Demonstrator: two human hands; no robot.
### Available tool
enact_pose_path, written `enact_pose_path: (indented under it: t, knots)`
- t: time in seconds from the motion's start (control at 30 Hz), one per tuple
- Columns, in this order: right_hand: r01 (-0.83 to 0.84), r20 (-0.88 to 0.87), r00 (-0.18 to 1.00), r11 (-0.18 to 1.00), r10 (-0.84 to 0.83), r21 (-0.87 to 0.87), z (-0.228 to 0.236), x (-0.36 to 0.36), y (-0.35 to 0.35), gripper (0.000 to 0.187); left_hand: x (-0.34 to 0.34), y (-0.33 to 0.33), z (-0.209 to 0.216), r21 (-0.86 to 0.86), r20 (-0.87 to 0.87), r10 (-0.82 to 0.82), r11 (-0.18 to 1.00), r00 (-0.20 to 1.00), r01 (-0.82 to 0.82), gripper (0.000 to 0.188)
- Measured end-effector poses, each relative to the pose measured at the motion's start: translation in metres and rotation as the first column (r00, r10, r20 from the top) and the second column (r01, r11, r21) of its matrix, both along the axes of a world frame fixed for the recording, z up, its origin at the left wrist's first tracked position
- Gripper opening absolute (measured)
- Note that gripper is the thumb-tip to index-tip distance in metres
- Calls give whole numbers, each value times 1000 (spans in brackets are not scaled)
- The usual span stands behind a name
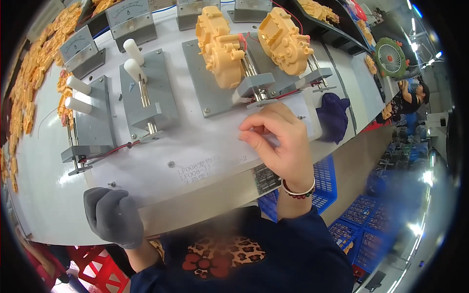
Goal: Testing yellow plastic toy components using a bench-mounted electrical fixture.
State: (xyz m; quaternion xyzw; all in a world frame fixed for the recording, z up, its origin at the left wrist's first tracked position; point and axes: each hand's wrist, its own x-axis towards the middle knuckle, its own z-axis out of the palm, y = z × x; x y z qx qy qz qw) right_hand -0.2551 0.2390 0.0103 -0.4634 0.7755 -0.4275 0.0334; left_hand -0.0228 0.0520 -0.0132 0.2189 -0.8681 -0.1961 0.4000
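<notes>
My left hand (113, 215), in a grey glove, is curled into a fist at the table's near left edge; its inside is hidden. My bare right hand (283, 141) is bent over the near side of a grey test fixture (200, 88), thumb and forefinger curled close together. I see nothing between those two fingertips. Just beyond it is the fixture's metal slide block (256, 85) with upright pins. On this fixture stands a yellow plastic gear housing (220, 49). A second yellow gear housing (286, 41) stands on the fixture to its right.
Two more fixtures with white posts (134, 68) stand at left. Analog meters (129, 19) line the back. Yellow parts (29, 88) are heaped far left. A purple cloth (333, 117) lies right. Blue crates (361, 219) and a green fan (391, 57) are beyond; another person (413, 100) sits farther off.
</notes>
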Motion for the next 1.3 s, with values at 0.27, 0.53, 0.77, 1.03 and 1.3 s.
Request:
enact_pose_path:
  t: [0.27,0.53,0.77,1.03,1.3]
  knots:
    - [67,136,991,922,-15,-383,-14,6,-5,58,-5,3,5,1,-5,33,999,999,-33,10]
    - [-166,128,969,940,212,-298,4,0,-4,76,-30,1,84,-272,188,-290,903,938,333,25]
    - [-158,43,980,882,197,-444,-20,-4,2,73,-68,22,114,-365,377,-543,657,750,659,17]
    - [-142,-22,988,860,150,-491,-13,8,-9,63,-53,31,86,-383,390,-538,643,747,663,13]
    - [121,-225,955,946,-193,-300,-32,15,-10,30,-13,-15,41,-251,225,-314,896,922,366,25]
